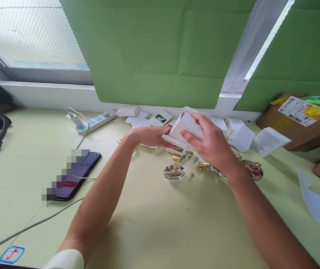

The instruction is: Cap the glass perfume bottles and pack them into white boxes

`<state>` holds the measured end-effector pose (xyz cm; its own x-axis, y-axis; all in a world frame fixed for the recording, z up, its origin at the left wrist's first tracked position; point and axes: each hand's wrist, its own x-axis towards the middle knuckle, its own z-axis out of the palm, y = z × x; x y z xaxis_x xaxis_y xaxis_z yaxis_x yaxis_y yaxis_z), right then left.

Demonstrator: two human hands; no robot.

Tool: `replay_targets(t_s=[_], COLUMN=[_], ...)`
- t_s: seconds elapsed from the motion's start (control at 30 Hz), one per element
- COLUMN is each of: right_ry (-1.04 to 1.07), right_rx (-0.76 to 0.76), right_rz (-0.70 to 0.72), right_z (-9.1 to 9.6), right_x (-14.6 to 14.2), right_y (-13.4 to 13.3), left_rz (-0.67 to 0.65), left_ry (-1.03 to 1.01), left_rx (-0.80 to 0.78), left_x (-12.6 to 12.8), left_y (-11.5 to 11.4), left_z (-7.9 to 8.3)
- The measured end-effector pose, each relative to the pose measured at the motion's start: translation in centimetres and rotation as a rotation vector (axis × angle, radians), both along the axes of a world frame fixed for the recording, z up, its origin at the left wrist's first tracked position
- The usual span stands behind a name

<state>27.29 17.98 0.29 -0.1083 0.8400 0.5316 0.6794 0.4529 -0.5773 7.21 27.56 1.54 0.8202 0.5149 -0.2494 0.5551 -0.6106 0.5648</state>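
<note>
A white cardboard box (187, 129) is held up between my hands, tilted, its left end towards my left hand. My right hand (214, 140) wraps over its right side, with the thumb pressed on the front face. At the left edge, my left hand (152, 136) grips the box near a flap; some of its fingers are hidden behind the box. Below, on the table, stands a clear glass perfume bottle (174, 172). Around it lie a gold cap (176, 157) and a small gold piece (192, 175). A round pinkish bottle (252, 170) is partly hidden by my right wrist.
Several white cartons, among them a box with a green picture (160, 118), line the back of the table. A power strip (96, 122), a phone (77, 177) and a white cable (44, 220) lie left. At right are a brown parcel (277, 125) and a paper sheet (318, 205).
</note>
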Motion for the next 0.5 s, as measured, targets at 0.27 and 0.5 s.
replay_targets(t_s=[0.27, 0.5], right_ry=[-0.001, 0.036], right_rx=[-0.198, -0.204], right_rz=[0.106, 0.112], right_z=[-0.10, -0.33], right_x=[0.32, -0.29], right_y=[-0.37, -0.22], left_rz=[0.031, 0.032], left_ry=[0.005, -0.033], left_rx=[0.023, 0.023], left_x=[-0.28, -0.15], left_y=[0.43, 0.53], left_z=[-0.14, -0.38])
